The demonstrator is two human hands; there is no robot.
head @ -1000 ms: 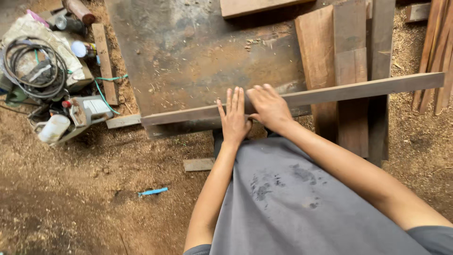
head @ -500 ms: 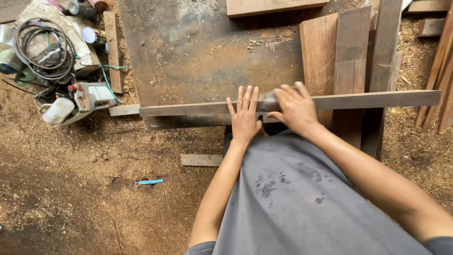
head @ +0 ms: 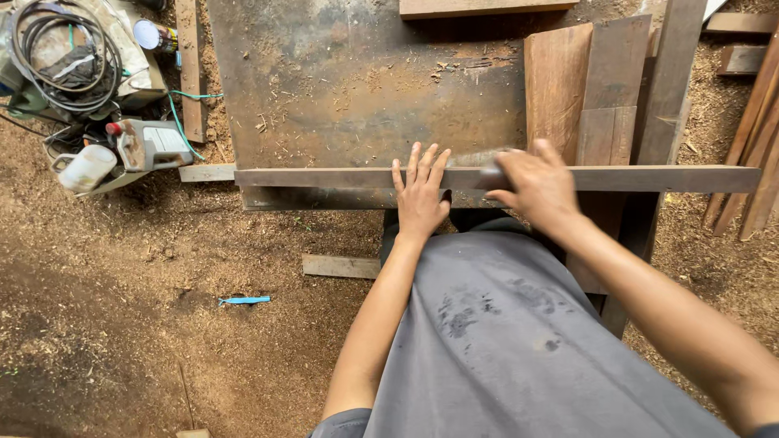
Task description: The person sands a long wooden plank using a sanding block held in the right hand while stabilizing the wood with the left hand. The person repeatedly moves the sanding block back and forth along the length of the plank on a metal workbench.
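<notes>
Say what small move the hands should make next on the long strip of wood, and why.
Probably another short stroke along the strip. The left hand lies flat on the long wooden strip, pinning it across the near edge of the worn table. The right hand is closed on something blurred, resting on the strip. What it holds cannot be told.

long plank [head: 324, 178] across table [head: 341, 89] front edge, boards [head: 600, 89] on right; power tool [head: 150, 144] left

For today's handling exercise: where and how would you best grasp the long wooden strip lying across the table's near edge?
Probably the wooden strip at its bare middle left of the left hand, from above, fingers pinching its narrow long edges; it lies flat on the table.
</notes>
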